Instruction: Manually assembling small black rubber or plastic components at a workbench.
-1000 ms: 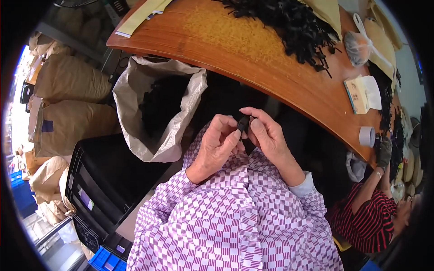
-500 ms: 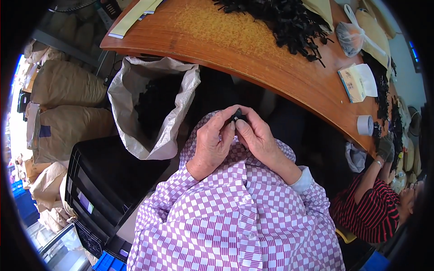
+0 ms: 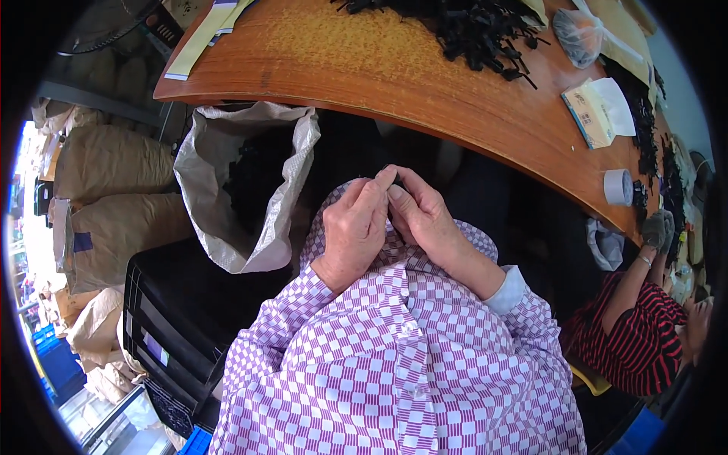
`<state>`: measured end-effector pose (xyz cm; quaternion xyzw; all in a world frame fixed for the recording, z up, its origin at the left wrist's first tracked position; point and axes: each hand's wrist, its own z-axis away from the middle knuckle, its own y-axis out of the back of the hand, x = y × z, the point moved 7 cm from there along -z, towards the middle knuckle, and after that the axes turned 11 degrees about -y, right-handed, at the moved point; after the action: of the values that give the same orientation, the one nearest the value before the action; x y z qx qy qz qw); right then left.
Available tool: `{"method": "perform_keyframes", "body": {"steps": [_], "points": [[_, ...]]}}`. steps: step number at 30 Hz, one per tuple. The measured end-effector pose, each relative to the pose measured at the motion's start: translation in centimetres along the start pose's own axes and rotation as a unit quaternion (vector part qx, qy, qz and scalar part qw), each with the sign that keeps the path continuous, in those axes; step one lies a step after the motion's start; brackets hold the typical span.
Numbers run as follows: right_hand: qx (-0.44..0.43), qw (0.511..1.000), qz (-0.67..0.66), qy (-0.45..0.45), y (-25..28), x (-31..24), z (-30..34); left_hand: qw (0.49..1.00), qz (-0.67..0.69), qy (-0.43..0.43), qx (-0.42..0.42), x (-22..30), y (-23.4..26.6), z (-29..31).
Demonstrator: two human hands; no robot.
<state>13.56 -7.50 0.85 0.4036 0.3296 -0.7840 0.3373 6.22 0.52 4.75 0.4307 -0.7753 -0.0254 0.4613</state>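
Above my lap, my left hand (image 3: 353, 227) and my right hand (image 3: 426, 220) meet, with thumbs and fingertips pinched together. Between them is a small black part, now almost wholly covered by the fingers; its exact kind cannot be made out. Left of my hands, an open white woven sack (image 3: 292, 182) stands in front of the table, with dark contents inside. On the wooden table (image 3: 341, 68) ahead lies a heap of black pieces with thin strips (image 3: 478, 34).
A tissue pack (image 3: 595, 114), a tape roll (image 3: 618, 187) and a tied plastic bag (image 3: 578, 36) lie on the table's right. A black crate (image 3: 171, 311) and brown sacks (image 3: 121, 227) stand left. At right, a co-worker in a striped shirt (image 3: 637, 326) wears grey gloves.
My fingertips have closed further over the small black part, which showed between them before. My left hand's fingers have risen a little. The whole view has shifted slightly.
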Motion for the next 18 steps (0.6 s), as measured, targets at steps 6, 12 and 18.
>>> {"method": "perform_keyframes", "body": {"steps": [6, 12, 18], "points": [[0.012, 0.991, 0.085, 0.106, 1.5, 0.3, -0.5, 0.996, -0.002, 0.070, -0.055, -0.1, -0.2, -1.0], [0.014, 0.992, 0.062, 0.109, 2.0, -1.4, 1.1, 0.868, 0.416, 0.272, 0.011, -1.7, 0.2, -0.6], [-0.071, 0.988, -0.079, 0.112, 2.0, -1.5, 1.4, 0.797, 0.504, 0.334, -0.013, -1.8, -0.6, 0.4]]}}
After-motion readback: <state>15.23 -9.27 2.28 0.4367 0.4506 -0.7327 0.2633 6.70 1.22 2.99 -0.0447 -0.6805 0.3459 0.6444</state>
